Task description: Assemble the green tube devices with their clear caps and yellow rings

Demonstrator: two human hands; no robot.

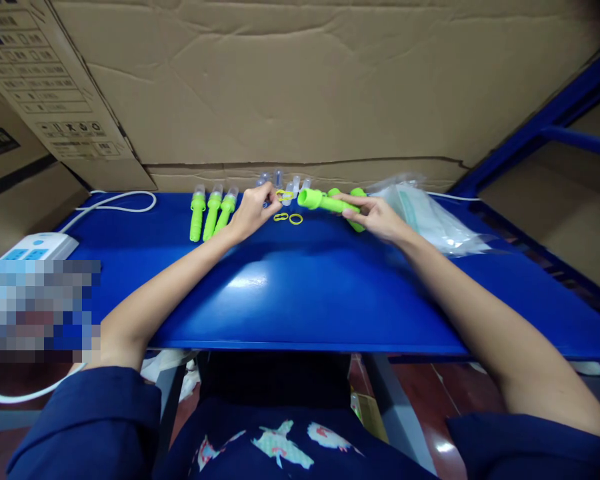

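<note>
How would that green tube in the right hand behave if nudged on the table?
The green tube is probably stiff, since it juts straight from the right hand. It looks hollow where it opens, so it may be light for its size. Being rounded, it might roll, perhaps curving toward its narrower end.

Tabletop [300, 293]: glossy blue, catching a bright reflection
Cardboard sheet [305, 87]: creased brown, upright behind the tabletop
Printed panel [45, 80]: text rows and handling symbols, at left
Power strip [40, 248]: white with light-blue sockets, partly pixelated
White cable [153, 201]: looped at back left
Frame [580, 141]: blue bars, at right
Floor [443, 390]: reddish-brown, shiny
</note>
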